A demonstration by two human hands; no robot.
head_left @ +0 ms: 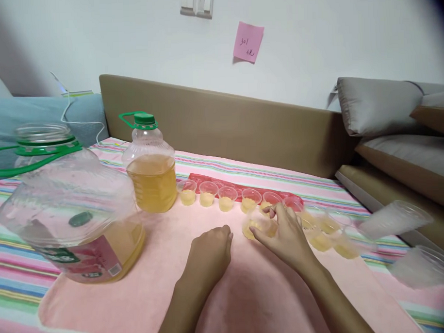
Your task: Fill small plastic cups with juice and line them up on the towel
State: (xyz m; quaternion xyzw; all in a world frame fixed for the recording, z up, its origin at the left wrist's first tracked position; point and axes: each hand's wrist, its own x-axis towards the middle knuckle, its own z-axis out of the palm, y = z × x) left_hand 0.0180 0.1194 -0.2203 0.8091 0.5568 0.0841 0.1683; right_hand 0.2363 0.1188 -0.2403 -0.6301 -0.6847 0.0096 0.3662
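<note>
My right hand (288, 234) has its thumb and fingers around a clear plastic cup (250, 228) of pale yellow liquid, at the right of the pink cloth's middle. My left hand (211, 252) rests on the cloth as a loose fist, with nothing visible in it. Behind the hands stands a row of small clear cups (226, 200), each partly filled with the same liquid. Several more filled cups (321, 238) are grouped beyond my right wrist, partly hidden by it and blurred.
An uncapped large jug (97, 253) with yellow liquid stands front left; a green-capped jug (153, 183) is behind it. Two stacks of cups, one (394, 218) behind the other (424, 266), lie at right. A red plastic wrapper (233, 185) lies behind the row. Grey cushions (383, 105) are piled far right.
</note>
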